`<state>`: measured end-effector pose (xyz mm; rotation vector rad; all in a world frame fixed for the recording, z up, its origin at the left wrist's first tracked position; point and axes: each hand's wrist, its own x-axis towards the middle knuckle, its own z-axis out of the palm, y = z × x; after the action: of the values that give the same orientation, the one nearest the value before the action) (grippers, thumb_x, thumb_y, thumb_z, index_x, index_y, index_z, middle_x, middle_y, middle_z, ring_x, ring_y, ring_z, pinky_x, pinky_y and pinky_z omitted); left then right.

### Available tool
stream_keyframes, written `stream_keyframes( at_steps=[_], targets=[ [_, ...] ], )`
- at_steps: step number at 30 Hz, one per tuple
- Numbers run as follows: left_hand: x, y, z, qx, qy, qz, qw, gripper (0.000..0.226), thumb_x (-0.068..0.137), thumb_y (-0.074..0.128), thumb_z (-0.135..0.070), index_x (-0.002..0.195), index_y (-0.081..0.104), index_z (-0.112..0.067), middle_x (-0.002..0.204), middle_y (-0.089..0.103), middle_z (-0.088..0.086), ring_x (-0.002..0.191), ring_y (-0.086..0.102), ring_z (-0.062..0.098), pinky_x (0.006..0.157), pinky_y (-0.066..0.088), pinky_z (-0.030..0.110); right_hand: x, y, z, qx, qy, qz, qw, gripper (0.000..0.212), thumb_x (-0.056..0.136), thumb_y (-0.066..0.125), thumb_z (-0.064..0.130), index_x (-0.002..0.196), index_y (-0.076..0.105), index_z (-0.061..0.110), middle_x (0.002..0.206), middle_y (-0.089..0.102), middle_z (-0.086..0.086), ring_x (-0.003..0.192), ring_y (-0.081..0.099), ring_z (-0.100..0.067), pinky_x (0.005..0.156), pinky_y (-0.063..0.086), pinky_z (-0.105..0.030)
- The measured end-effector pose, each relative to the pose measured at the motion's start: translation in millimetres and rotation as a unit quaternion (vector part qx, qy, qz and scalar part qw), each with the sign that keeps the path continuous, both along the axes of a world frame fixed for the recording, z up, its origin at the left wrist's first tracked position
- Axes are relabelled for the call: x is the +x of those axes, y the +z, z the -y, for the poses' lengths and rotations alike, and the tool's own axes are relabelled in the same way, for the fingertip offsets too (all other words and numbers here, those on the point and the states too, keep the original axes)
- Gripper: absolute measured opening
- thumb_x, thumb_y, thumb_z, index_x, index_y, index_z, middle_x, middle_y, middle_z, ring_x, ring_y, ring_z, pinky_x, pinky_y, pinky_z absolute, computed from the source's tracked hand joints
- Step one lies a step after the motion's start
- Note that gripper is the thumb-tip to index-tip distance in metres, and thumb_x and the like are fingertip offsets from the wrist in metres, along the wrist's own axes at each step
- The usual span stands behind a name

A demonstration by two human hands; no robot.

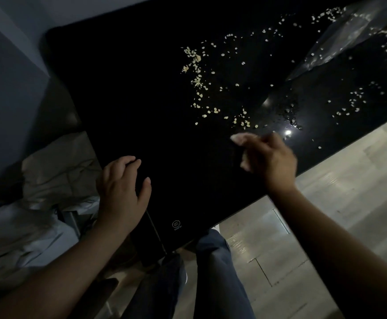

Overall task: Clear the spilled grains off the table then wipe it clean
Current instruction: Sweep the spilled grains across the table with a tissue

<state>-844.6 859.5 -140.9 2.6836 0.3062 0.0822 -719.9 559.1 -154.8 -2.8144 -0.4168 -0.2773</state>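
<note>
Pale spilled grains (198, 81) lie scattered over the glossy black table (142, 88), from its middle to the far right. More grains (356, 102) sit near the right edge. My right hand (268, 157) is blurred, its fingers stretched flat on the table just below the nearest grains (243, 122). My left hand (121, 185) rests on the table's left edge with fingers loosely curled; nothing shows in it, though the spot beneath is very dark.
A clear plastic bag (346, 40) lies at the table's far right. Wet droplets or dark specks (289, 111) glisten beside a light reflection. Crumpled fabric (49, 171) is piled left of the table. My legs (211, 272) and light wood floor (349, 180) are below.
</note>
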Motion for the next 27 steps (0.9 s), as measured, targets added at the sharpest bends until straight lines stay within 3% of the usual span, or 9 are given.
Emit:
stream_keyframes(
  at_steps=[4, 7, 11, 15, 18, 21, 24, 27],
  targets=[
    [4, 4, 7, -0.032, 0.041, 0.007, 0.999, 0.053, 0.087, 0.039, -0.043, 0.119, 0.06, -0.008, 0.127, 0.051, 0.007, 0.121, 0.04, 0.029, 0.098, 0.035, 0.046, 17, 23, 7, 0.066, -0.085, -0.019, 0.994, 0.031, 0.09, 0.062, 0.035, 0.121, 0.066, 0.032, 0.098, 0.057, -0.003, 0.077, 0.058, -0.019, 0.063, 0.032, -0.022],
    [5, 10, 14, -0.053, 0.052, 0.011, 0.997, 0.052, 0.085, 0.04, -0.043, 0.118, 0.062, -0.009, 0.127, 0.052, 0.007, 0.12, 0.042, 0.03, 0.1, 0.035, 0.046, -11, 38, -43, 0.139, -0.005, -0.017, 0.99, 0.03, 0.094, 0.06, 0.034, 0.124, 0.064, 0.035, 0.095, 0.053, 0.003, 0.073, 0.052, -0.007, 0.059, 0.042, -0.022],
    [7, 17, 16, -0.053, 0.046, 0.019, 0.997, 0.05, 0.085, 0.041, -0.04, 0.118, 0.061, -0.009, 0.124, 0.054, 0.006, 0.118, 0.042, 0.024, 0.099, 0.037, 0.045, -20, 37, -113, 0.189, 0.091, -0.018, 0.977, 0.035, 0.097, 0.046, 0.043, 0.116, 0.068, 0.025, 0.087, 0.056, -0.002, 0.067, 0.056, -0.016, 0.057, 0.045, -0.026],
    [13, 20, 7, -0.05, 0.061, 0.021, 0.997, 0.05, 0.085, 0.041, -0.04, 0.117, 0.062, -0.008, 0.123, 0.055, 0.007, 0.115, 0.049, 0.029, 0.099, 0.039, 0.044, 5, 22, -145, 0.178, 0.085, -0.037, 0.98, 0.037, 0.089, 0.049, 0.041, 0.105, 0.072, 0.018, 0.082, 0.059, -0.006, 0.062, 0.058, -0.023, 0.054, 0.049, -0.03],
    [19, 17, 1, -0.058, 0.062, 0.014, 0.996, 0.05, 0.086, 0.041, -0.041, 0.118, 0.061, -0.008, 0.123, 0.054, 0.007, 0.116, 0.051, 0.03, 0.099, 0.041, 0.049, 22, 11, -131, 0.163, 0.091, -0.05, 0.981, 0.025, 0.084, 0.059, 0.03, 0.104, 0.072, 0.024, 0.086, 0.059, -0.002, 0.066, 0.052, -0.014, 0.059, 0.043, -0.021],
    [32, 14, 0, -0.051, 0.066, 0.015, 0.996, 0.049, 0.086, 0.042, -0.04, 0.119, 0.06, -0.009, 0.124, 0.054, 0.006, 0.117, 0.05, 0.03, 0.1, 0.039, 0.045, 46, 8, -80, 0.156, 0.038, -0.085, 0.983, 0.034, 0.087, 0.056, 0.022, 0.116, 0.066, 0.037, 0.098, 0.057, -0.001, 0.08, 0.05, -0.012, 0.066, 0.036, -0.019],
    [49, 13, 6, -0.031, 0.049, 0.014, 0.998, 0.051, 0.087, 0.04, -0.041, 0.122, 0.06, -0.01, 0.125, 0.054, 0.007, 0.117, 0.046, 0.03, 0.1, 0.037, 0.043, 72, 15, -20, 0.127, -0.048, -0.065, 0.989, 0.032, 0.089, 0.055, 0.029, 0.118, 0.066, 0.037, 0.1, 0.057, -0.005, 0.08, 0.051, -0.013, 0.067, 0.034, -0.019],
    [66, 10, 14, -0.024, 0.029, 0.011, 0.999, 0.055, 0.088, 0.039, -0.043, 0.125, 0.057, -0.007, 0.128, 0.053, 0.01, 0.118, 0.044, 0.032, 0.099, 0.037, 0.048, 80, 31, 1, 0.158, -0.121, -0.06, 0.978, 0.026, 0.093, 0.059, 0.037, 0.118, 0.068, 0.032, 0.098, 0.055, 0.001, 0.076, 0.042, 0.003, 0.061, 0.029, -0.001]
  ],
)
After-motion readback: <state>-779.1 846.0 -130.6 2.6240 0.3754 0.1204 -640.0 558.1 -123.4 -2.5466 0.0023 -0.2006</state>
